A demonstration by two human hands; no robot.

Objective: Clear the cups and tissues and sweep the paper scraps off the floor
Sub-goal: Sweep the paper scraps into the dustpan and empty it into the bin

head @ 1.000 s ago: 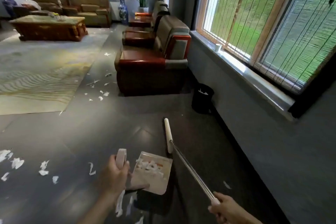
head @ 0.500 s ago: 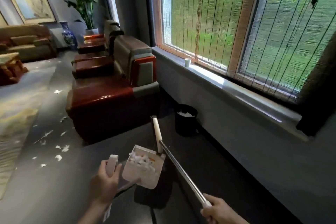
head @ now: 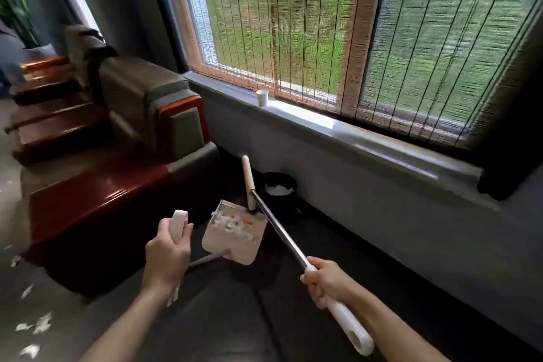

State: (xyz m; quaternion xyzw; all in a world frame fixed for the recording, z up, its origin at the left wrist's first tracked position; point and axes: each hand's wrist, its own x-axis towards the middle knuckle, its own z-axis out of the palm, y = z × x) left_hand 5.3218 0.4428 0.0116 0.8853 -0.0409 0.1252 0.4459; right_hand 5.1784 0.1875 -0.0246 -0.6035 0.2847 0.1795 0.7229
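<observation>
The left hand (head: 167, 256) has its grip around the white plastic dustpan handle (head: 178, 222); the right hand (head: 326, 281) grips the steel-shafted broom (head: 282, 232). The torn white paper scraps (head: 235, 225) in the pan look featherlight, so keep it level.

White scraps (head: 235, 225) with orange flecks lie in a pale dustpan (head: 235, 247). The broom (head: 282, 232) is silver with white grip. Black bin (head: 279, 185), white cup (head: 262, 97), dark red and grey armchair (head: 117, 173), striped blinds (head: 352, 23) over green.
</observation>
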